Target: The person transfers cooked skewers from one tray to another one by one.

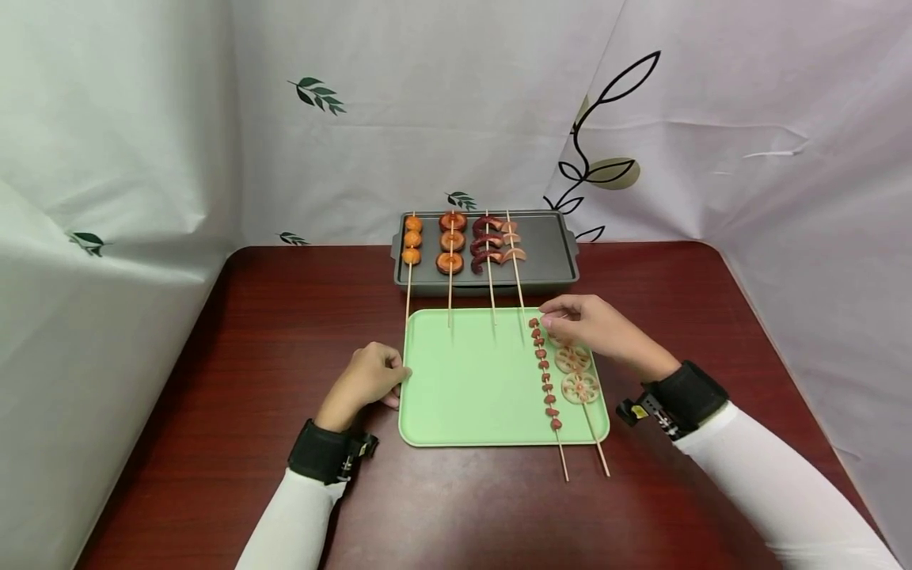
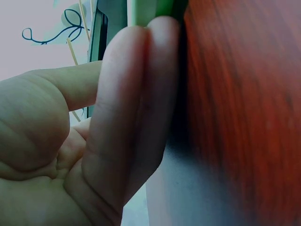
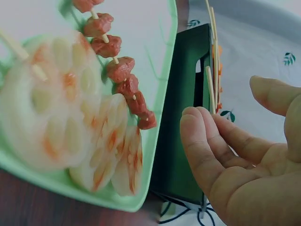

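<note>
My left hand (image 1: 372, 375) pinches the left rim of a light green tray (image 1: 463, 380); the left wrist view shows fingertips (image 2: 162, 30) at its edge. Over the tray's far right corner hovers my right hand (image 1: 591, 321), thumb apart from the fingers and nothing between them, as the right wrist view shows. Near it on the tray lies a skewer of small red meat pieces (image 1: 544, 364). Beside that is a skewer of lotus root slices (image 1: 580, 388), its far slice partly hidden by the hand. Both sticks jut past the tray's near edge.
Behind the tray stands a dark grey grill pan (image 1: 545, 245). Across it lie skewers of orange balls (image 1: 412, 239), round brown slices (image 1: 450, 241), dark red curved pieces (image 1: 486, 244) and pale pink pieces (image 1: 511, 237), their sticks reaching toward the tray. A patterned white curtain (image 1: 442, 119) surrounds the table.
</note>
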The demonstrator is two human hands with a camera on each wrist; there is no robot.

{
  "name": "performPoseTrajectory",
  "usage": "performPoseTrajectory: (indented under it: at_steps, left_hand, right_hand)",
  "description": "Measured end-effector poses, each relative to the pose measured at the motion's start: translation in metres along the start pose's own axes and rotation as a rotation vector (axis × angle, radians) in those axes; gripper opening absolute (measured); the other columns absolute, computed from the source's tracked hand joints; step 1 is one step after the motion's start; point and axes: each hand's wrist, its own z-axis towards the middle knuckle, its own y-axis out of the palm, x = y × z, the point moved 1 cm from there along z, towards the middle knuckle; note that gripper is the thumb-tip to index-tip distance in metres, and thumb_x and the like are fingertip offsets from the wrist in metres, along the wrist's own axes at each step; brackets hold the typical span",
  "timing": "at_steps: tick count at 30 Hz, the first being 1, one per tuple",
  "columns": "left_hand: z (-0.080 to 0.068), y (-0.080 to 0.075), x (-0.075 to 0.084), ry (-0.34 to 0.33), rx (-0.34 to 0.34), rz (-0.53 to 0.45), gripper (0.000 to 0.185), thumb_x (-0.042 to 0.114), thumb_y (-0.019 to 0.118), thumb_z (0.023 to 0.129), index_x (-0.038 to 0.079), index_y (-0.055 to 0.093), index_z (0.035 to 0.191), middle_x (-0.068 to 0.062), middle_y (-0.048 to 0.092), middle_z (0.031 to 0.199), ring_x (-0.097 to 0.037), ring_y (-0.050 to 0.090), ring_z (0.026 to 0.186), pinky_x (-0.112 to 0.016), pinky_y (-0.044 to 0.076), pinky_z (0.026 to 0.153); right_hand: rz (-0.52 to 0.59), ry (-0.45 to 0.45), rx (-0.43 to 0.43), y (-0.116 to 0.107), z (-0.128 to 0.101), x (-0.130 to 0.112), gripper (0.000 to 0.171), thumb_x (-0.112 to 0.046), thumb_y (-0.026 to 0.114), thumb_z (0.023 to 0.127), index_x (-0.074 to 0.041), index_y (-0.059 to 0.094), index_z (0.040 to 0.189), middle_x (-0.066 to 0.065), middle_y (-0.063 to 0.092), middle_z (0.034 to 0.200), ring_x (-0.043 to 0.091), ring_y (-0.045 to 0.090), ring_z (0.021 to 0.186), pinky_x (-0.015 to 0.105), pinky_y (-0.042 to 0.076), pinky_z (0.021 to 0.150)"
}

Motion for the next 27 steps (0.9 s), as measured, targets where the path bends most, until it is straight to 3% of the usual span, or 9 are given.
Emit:
performPoseTrajectory:
  at_steps: [5, 13, 21, 27]
  left_hand:
    - [-0.001, -0.001, 0.000, 0.016, 0.001, 0.009, 0.035, 0.005, 0.068, 0.097, 0.004, 0.056, 0.064, -0.012, 0.065, 0.060, -0.018, 0.067, 0.046, -0.034, 0.062, 0.051]
    - [-0.002, -0.003, 0.001, 0.025, 0.003, 0.020, 0.036, 0.005, 0.068, 0.097, 0.004, 0.055, 0.063, -0.012, 0.065, 0.061, -0.018, 0.066, 0.047, -0.034, 0.062, 0.050]
    - [-0.002, -0.001, 0.003, 0.021, 0.001, 0.007, 0.034, 0.004, 0.068, 0.096, 0.003, 0.056, 0.064, -0.012, 0.066, 0.061, -0.016, 0.066, 0.046, -0.034, 0.062, 0.050]
    - [-0.002, -0.001, 0.003, 0.017, 0.000, 0.001, 0.034, 0.004, 0.068, 0.096, 0.002, 0.057, 0.065, -0.012, 0.066, 0.062, -0.017, 0.066, 0.046, -0.034, 0.062, 0.050]
  right_hand:
    - [0.160, 0.040, -0.046, 0.005, 0.016, 0.004, 0.051, -0.038, 0.063, 0.104, -0.005, 0.058, 0.142, 0.019, 0.067, 0.131, 0.033, 0.067, 0.119, 0.049, 0.057, 0.100]
    - [0.462, 0.134, -0.093, 0.018, 0.039, 0.006, 0.045, -0.014, 0.059, 0.107, 0.007, 0.049, 0.145, 0.031, 0.056, 0.141, 0.039, 0.060, 0.131, 0.037, 0.057, 0.104]
    - [0.662, 0.169, -0.104, 0.025, 0.047, 0.004, 0.042, -0.004, 0.055, 0.107, 0.011, 0.047, 0.145, 0.030, 0.054, 0.143, 0.021, 0.068, 0.120, 0.029, 0.057, 0.102]
    - [0.716, 0.171, -0.113, 0.026, 0.050, 0.004, 0.041, -0.003, 0.056, 0.106, 0.014, 0.047, 0.142, 0.019, 0.066, 0.125, 0.015, 0.073, 0.106, 0.026, 0.061, 0.095]
